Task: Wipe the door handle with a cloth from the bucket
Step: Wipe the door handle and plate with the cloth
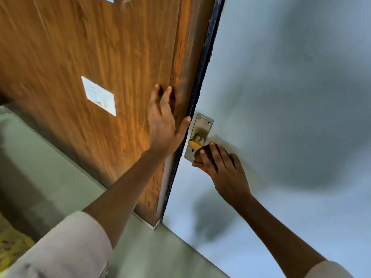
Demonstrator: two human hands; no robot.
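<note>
Risk first, as we judge it: our right hand could slide off the door handle onto the bare door, since our grip covers most of the cloth and only a small part of it meets the metal. The door could also swing if our left hand eases off its brace.

Right fingers are curled and close together, bunching the dark cloth against the lower part of the handle plate, just below and beside the handle stub. The cloth shows only as a small wad under the fingertips. The yellowish piece on the handle is too blurred to identify.

Left fingers are spread flat, holding nothing, palm pressed on the wooden panel just left of the handle, thumb reaching to the dark door edge beside the plate.

Outward from the handle: the pale blue door face runs right, a white label sits well left on the wood, and light sleeves are near the bottom of the view. The bucket is not in view.
</note>
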